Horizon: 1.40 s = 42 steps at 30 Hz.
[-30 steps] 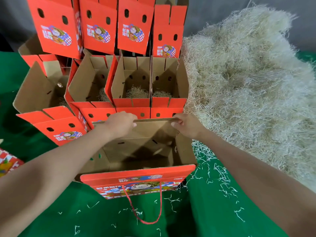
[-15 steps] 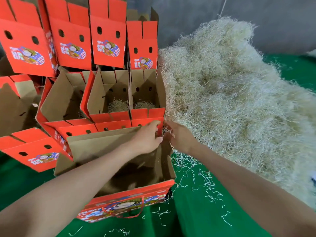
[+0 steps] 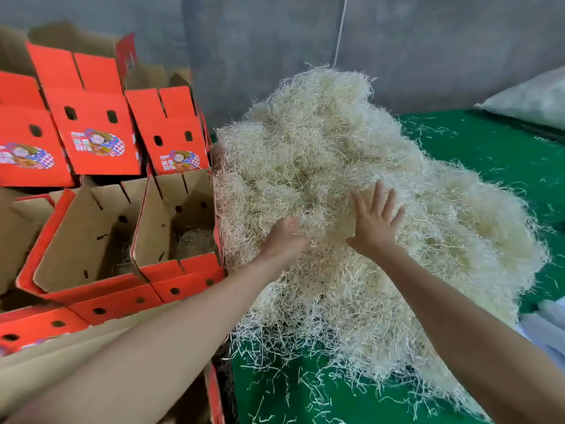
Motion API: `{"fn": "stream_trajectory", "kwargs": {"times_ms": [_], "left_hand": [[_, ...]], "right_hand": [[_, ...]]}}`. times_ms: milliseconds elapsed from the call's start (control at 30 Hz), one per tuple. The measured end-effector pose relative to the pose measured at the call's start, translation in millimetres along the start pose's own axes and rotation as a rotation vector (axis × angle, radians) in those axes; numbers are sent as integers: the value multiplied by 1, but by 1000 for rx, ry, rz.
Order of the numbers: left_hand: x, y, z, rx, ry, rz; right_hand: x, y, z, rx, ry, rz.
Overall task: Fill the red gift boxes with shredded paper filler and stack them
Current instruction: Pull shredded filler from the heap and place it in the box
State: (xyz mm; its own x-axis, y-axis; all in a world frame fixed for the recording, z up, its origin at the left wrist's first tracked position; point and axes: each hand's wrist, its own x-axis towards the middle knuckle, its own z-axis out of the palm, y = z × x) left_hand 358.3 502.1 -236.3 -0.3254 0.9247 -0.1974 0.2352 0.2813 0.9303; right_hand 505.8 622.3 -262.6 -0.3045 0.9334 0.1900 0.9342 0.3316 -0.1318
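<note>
Shredded paper filler (image 3: 336,166) lay in a big loose heap under and ahead of both hands, its stray strands trailing back toward the wrists across the green cloth (image 3: 489,154). The right hand (image 3: 374,221) was spread wide with straight fingers, its palm on the heap just right of the left hand (image 3: 282,240). I judge it was there to pen in a clump. The left hand's fingers were sunk among the strands and hidden, so I could not tell whether they had closed on any.

An open box (image 3: 91,356) waited beneath the left forearm, back near the elbow, probably kept there for a short carry. Left of the left hand stood the stacked red gift boxes (image 3: 97,142), flaps up, the nearest showing some filler inside.

Half a second earlier both hands were at the open box's far rim, beside the heap's edge. They had since left the box and reached forward into the filler.
</note>
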Motion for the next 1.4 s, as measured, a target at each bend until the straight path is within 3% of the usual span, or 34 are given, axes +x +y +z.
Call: {"fn": "stream_trajectory", "kwargs": {"times_ms": [67, 167, 267, 400, 500, 567, 600, 700, 767, 900, 967, 1067, 1167, 1300, 1400], "left_hand": [[15, 2, 8, -5, 8, 9], [31, 2, 13, -23, 29, 39], [46, 7, 15, -154, -67, -66], [63, 13, 19, -519, -205, -412], [71, 6, 17, -633, -124, -542], [72, -3, 12, -551, -21, -547], [71, -4, 6, -518, 28, -527], [70, -5, -23, -556, 182, -437], [62, -2, -43, -604, 196, -407], [48, 9, -67, -461, 234, -404], [46, 18, -72, -353, 254, -385], [39, 31, -81, -362, 307, -302], [28, 30, -93, -424, 354, -285], [30, 30, -91, -387, 376, -303], [31, 29, -88, -331, 436, -201]], "right_hand": [[24, 19, -5, -41, -25, 84], [51, 35, -13, 150, -181, 151], [48, 18, -13, 341, -17, -20], [3, -17, -8, 523, 73, -232], [-28, -27, -13, 643, -128, -460], [-27, -20, -24, 802, -368, -487], [-21, -14, -28, 856, -392, -466], [10, 6, -36, 693, -93, -327], [27, 9, -37, 450, -47, -256], [49, -28, -41, 261, -258, -419], [50, -51, -44, 382, -393, -473], [31, -64, -30, 654, -779, -454], [-1, -74, 3, 673, -1058, -400], [-29, -82, 33, 308, -893, -511], [-25, -79, 25, 468, -682, -480]]}}
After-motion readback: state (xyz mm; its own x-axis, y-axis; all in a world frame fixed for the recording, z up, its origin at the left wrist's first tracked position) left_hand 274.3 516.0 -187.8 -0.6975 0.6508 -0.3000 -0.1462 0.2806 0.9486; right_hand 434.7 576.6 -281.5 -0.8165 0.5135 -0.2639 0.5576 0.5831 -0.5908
